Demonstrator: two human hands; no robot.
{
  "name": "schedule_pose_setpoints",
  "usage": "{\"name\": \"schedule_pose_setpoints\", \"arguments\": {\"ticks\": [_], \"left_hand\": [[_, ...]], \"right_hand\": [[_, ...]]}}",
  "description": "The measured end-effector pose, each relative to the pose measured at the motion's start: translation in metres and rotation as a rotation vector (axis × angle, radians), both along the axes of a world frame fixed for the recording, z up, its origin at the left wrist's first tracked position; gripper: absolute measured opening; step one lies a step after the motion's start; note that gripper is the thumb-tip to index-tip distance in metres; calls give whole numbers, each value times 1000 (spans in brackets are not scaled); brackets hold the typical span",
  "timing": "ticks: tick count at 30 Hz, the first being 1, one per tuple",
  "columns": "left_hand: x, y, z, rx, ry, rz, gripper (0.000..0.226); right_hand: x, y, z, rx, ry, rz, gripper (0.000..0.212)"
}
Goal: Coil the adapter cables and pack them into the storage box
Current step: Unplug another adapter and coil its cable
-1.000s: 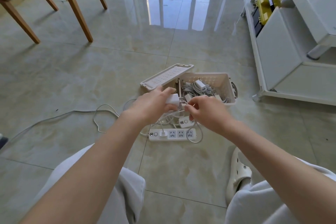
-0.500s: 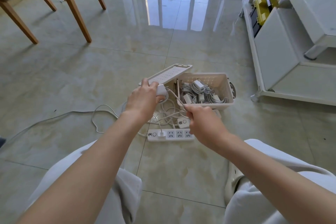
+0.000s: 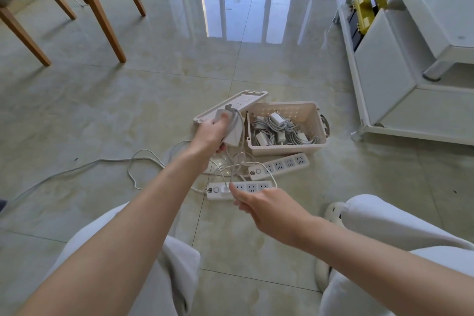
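Observation:
My left hand (image 3: 211,133) grips a white power adapter (image 3: 233,131), raised in front of the box lid (image 3: 230,106). Its thin white cable (image 3: 239,159) runs down from the adapter to my right hand (image 3: 266,205), which pinches it low over the near power strip (image 3: 239,189). The beige storage box (image 3: 286,151) stands open just right of my left hand and holds several coiled adapters (image 3: 278,127). More loose cable lies looped on the floor (image 3: 143,161).
A second power strip (image 3: 279,167) lies in front of the box. A wooden chair (image 3: 84,5) stands at the far left. A white cabinet (image 3: 400,64) fills the right side. My knees and a white shoe (image 3: 333,213) are at the bottom.
My hands have moved apart: the left lifted the adapter up and away toward the lid, the right pulled back and down along the cable, drawing it taut.

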State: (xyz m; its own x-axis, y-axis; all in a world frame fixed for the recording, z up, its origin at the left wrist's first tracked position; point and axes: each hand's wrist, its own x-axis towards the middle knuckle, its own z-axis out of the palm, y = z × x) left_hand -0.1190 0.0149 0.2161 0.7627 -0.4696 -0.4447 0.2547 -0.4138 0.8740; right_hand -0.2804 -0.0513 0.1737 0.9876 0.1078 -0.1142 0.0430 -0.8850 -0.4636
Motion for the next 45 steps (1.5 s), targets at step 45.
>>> {"name": "schedule_pose_setpoints", "arguments": {"ticks": [45], "left_hand": [[-28, -17, -20, -163, -241, -115, 47]], "right_hand": [[27, -39, 41, 1025, -104, -985, 10]]}}
